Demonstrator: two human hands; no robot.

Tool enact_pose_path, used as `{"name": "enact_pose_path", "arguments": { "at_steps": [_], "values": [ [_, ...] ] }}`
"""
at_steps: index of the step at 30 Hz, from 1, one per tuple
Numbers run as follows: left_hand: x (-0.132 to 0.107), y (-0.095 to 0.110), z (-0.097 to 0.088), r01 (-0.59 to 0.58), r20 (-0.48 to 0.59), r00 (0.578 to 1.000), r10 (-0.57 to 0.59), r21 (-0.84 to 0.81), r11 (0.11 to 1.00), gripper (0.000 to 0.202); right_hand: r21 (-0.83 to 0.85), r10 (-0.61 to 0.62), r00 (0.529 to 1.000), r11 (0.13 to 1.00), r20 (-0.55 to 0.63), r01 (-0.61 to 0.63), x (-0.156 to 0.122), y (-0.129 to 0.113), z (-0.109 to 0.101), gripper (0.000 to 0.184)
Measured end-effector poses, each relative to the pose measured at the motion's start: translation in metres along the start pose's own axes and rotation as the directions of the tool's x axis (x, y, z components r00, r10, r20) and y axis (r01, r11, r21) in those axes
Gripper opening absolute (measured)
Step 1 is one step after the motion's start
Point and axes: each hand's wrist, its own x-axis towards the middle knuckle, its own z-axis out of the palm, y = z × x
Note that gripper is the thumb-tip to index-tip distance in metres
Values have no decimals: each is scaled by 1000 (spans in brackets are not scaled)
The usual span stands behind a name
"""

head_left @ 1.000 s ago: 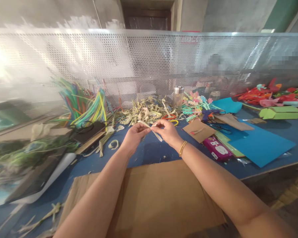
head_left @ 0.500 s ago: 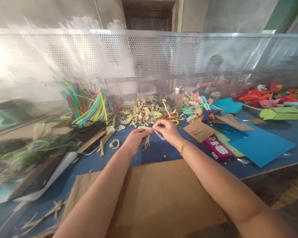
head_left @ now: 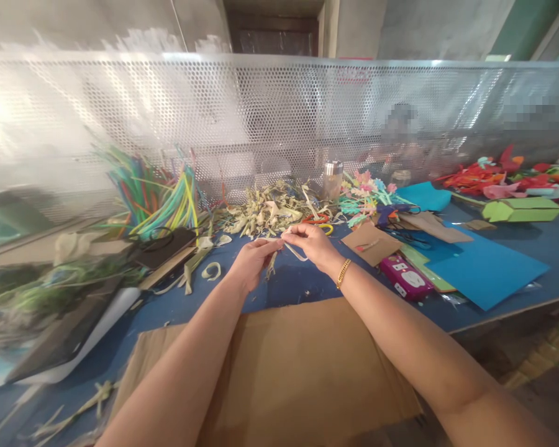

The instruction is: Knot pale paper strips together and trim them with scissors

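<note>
Both of my hands meet above the blue table [head_left: 289, 282], pinching one pale, dried leaf strip [head_left: 294, 250]. My left hand [head_left: 251, 262] is closed on the strip's left end, where a frayed bit hangs down. My right hand [head_left: 313, 244], with a gold bracelet at the wrist, pinches the strip's other part, which loops below its fingers. Just behind the hands lies a heap of similar pale dried strips [head_left: 268, 213].
A brown cardboard sheet [head_left: 279, 379] lies under my forearms. A bundle of coloured strips [head_left: 161, 195] is at the left, a metal cup [head_left: 332, 180] behind, blue paper [head_left: 484, 267], a pink box [head_left: 406, 278] and cardboard pieces at the right. A perforated metal screen [head_left: 279, 118] closes the table's far side; a person sits behind it.
The strip, held stretched between both hands a second ago, is now bent into a small loop under my right hand. A frayed end hangs from my left hand.
</note>
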Motion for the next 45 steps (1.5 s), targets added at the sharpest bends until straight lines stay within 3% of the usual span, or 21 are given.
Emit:
{"name": "enact_pose_path", "arguments": {
  "at_steps": [5,10,15,19,26,34,40,45],
  "values": [
    [6,-3,-3,-80,-81,994,79,-3,997,24,5,-4,990,1000,-144,4,3,3,-3,30],
    [9,-3,-3,-92,-130,987,90,-11,996,20,-4,24,994,1000,-107,-24,3,5,-3,27],
    [7,-3,-1,-108,-91,990,111,33,994,15,6,44,999,999,-20,-44,-1,2,2,25],
    [3,-1,0,-97,-70,992,105,104,990,19,27,22,999,999,-36,-21,-1,2,4,24],
    [-4,6,2,36,-17,999,-36,-2,999,37,90,104,991,991,-85,-96,3,9,-4,32],
    [2,-4,-1,-109,13,994,108,151,983,31,61,53,998,997,-40,-50,-1,4,4,32],
    [5,-3,-4,-59,-54,997,62,62,996,29,56,13,990,998,-142,-5,-1,2,3,32],
    [4,1,-1,37,-139,989,-53,-116,993,28,-67,56,992,996,-115,-64,-4,3,4,37]
  ]
}}
